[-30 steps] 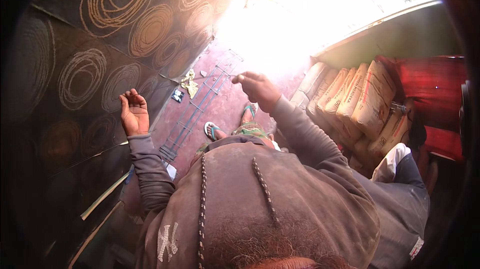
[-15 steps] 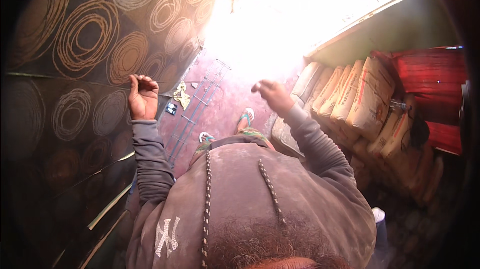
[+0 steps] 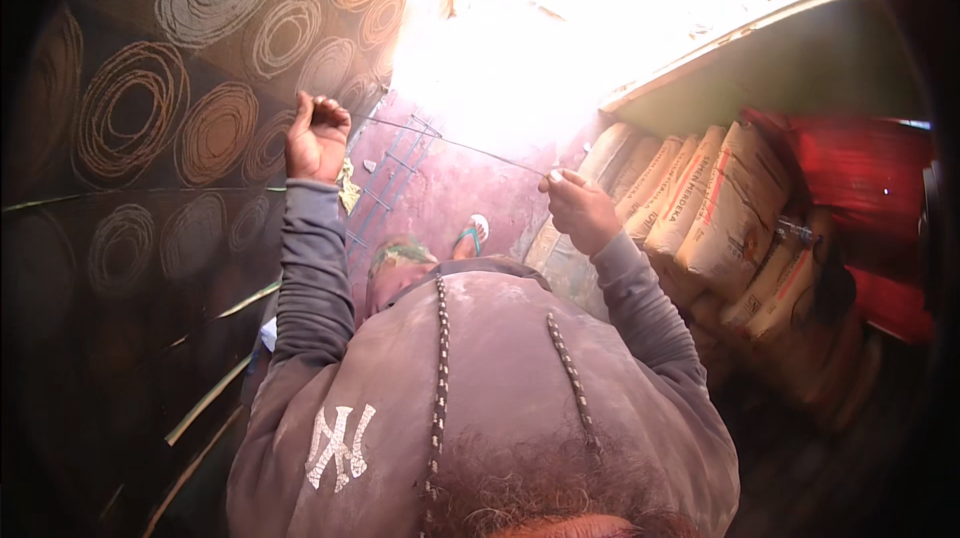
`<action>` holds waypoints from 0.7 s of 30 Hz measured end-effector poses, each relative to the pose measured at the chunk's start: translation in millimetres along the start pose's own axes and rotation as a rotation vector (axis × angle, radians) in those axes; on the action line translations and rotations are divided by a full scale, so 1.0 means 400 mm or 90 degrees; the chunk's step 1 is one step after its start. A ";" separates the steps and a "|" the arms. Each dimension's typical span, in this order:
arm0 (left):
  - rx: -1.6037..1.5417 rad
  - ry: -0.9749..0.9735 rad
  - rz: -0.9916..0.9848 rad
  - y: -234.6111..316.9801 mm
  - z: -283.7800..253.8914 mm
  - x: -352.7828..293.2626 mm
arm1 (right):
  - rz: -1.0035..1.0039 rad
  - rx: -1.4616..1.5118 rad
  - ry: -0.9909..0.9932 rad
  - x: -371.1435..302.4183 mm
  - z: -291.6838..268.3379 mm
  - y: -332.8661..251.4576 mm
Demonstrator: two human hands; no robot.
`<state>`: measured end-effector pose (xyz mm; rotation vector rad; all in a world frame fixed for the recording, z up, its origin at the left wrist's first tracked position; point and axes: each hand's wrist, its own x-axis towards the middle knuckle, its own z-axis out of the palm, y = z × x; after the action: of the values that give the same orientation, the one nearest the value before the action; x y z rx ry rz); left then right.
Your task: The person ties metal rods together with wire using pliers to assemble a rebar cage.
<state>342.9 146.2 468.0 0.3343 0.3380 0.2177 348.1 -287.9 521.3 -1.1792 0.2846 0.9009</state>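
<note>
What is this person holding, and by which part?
A thin dark wire or cord: the left hand and right hand grip opposite ends of its visible stretch; its true ends cannot be told.

- The left hand [image 3: 318, 143] is raised in front of the body, its palm turned toward the camera, fingers curled in and thumb upright beside them in a closed grip.
- The left forearm [image 3: 318, 258] runs almost straight out from the bent elbow, its wrist nearly in line with it.
- The right hand [image 3: 582, 210] shows its back, thumb and forefinger pinched together and pointing toward the left hand, well apart from it.
- The right forearm [image 3: 650, 303] slants inward from an elbow held out to the side.
- The torso [image 3: 490, 358] sits between both arms; one foot [image 3: 468, 240] shows beyond it.
</note>
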 end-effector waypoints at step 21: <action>0.081 0.375 0.094 -0.147 -0.091 0.368 | -0.241 -0.744 0.015 0.251 -0.162 -0.281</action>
<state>474.3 140.8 372.3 0.4191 0.9130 0.4427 510.3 -309.8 508.8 -2.2128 -0.5268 0.6921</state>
